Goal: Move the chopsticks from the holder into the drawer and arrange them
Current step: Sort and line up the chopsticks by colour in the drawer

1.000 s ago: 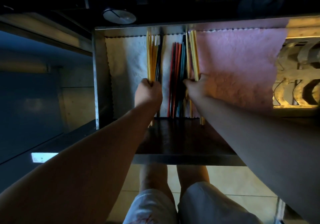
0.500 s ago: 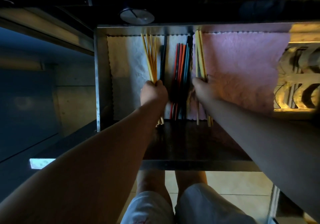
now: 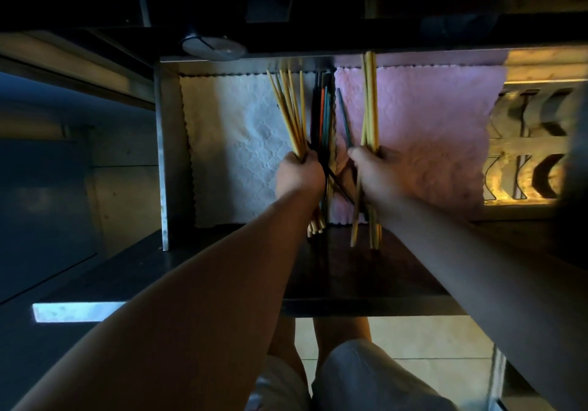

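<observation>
The metal drawer (image 3: 168,143) stands pulled out, lined with a white cloth (image 3: 229,143) on the left and a pink cloth (image 3: 429,136) on the right. My left hand (image 3: 299,176) grips a fanned bundle of yellow chopsticks (image 3: 289,111) over the white cloth. My right hand (image 3: 378,175) grips a straighter bundle of yellow chopsticks (image 3: 369,101) over the pink cloth's left edge. Between my hands lie dark, red and teal chopsticks (image 3: 323,114), and one dark stick (image 3: 344,119) leans apart from them. The holder is not in view.
A dark counter edge (image 3: 350,286) runs below the drawer's front. A round metal lid (image 3: 213,46) sits behind the drawer's back wall. To the right, a lit compartment (image 3: 528,156) holds curved metal pieces. My legs and the tiled floor show below.
Both hands have lifted and spread their yellow bundles apart; the left bundle now fans out to the left. One dark stick has shifted askew between the hands.
</observation>
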A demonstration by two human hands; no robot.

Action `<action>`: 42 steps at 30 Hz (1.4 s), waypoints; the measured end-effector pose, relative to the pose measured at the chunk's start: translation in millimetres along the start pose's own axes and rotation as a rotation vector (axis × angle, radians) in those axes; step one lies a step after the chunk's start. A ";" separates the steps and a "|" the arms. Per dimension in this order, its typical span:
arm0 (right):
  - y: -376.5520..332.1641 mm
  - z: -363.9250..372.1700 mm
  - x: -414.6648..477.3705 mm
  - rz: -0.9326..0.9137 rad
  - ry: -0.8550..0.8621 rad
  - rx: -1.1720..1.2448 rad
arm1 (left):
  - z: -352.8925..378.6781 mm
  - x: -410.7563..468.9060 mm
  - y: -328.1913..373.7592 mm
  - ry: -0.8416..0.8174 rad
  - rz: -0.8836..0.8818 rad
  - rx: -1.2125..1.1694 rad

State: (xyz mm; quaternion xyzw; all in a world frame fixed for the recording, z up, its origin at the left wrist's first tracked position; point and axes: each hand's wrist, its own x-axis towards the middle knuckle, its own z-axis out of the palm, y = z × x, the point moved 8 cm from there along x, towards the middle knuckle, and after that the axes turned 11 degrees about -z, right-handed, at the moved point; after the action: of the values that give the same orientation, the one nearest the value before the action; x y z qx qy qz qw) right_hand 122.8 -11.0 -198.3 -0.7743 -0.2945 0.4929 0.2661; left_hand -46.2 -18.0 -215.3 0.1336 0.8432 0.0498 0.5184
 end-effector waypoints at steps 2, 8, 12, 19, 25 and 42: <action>0.4 -2.5 -1.3 0.012 -0.013 0.004 | 4.1 -1.0 -0.1 -0.028 -0.008 -0.014; -2.0 -8.0 -1.0 0.039 -0.030 0.001 | 10.7 -5.7 1.4 -0.055 -0.017 -0.050; -2.4 -7.8 -0.8 0.051 -0.057 -0.003 | 9.4 -8.4 -0.2 -0.080 -0.007 -0.075; 1.7 7.5 -4.8 0.098 -0.131 0.115 | 4.4 -8.3 -5.3 -0.208 -0.029 -0.173; 1.1 27.0 -13.3 0.104 -0.286 0.133 | -17.5 -5.9 -9.0 -0.192 -0.014 -0.173; -19.1 144.0 -36.8 0.114 -0.517 0.019 | -129.5 45.0 -33.9 0.051 0.002 0.025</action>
State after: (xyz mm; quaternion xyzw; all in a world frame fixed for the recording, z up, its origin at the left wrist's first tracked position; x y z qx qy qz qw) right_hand -25.9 -6.9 -216.3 -0.6354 -0.3038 0.6914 0.1611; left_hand -186.3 -31.0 -202.4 0.1397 0.8565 0.0434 0.4949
